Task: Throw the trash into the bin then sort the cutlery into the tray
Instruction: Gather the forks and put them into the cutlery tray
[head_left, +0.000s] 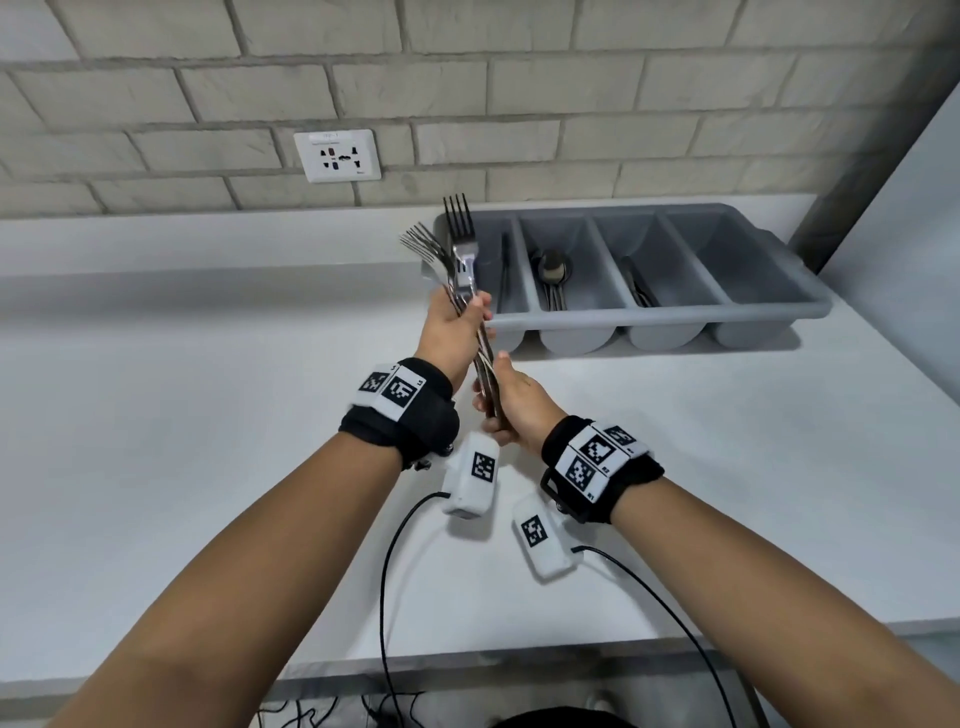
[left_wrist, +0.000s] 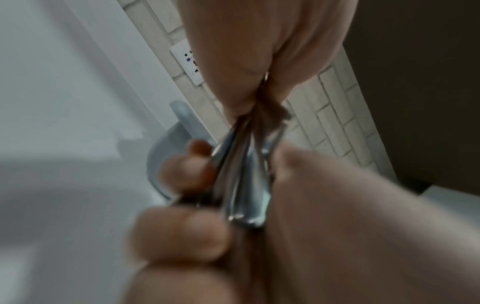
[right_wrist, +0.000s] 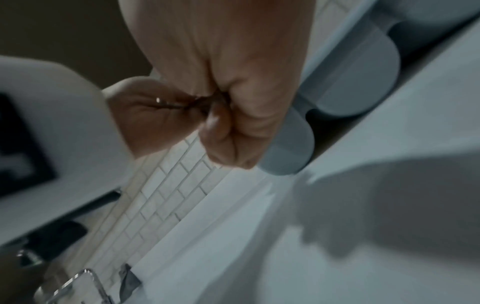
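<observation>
Both hands hold one bundle of steel forks (head_left: 460, 260) upright above the white counter, tines up, just left of the grey cutlery tray (head_left: 670, 310). My left hand (head_left: 474, 313) grips the bundle at mid-handle. Below it, my right hand (head_left: 492, 397) grips the handle ends. In the left wrist view the fork handles (left_wrist: 246, 193) run from my left hand (left_wrist: 259, 61) down into the right hand's fingers (left_wrist: 182, 232). The tray has several compartments: spoons (head_left: 554, 273) lie in the second, dark knives (head_left: 638, 286) in the third, and a thin dark piece in the leftmost.
The tray stands at the back right of the counter (head_left: 208, 415), against a brick wall with a socket (head_left: 336, 155). A white panel (head_left: 914, 249) rises at the right. Black cables (head_left: 387, 597) hang from my wrists over the front edge.
</observation>
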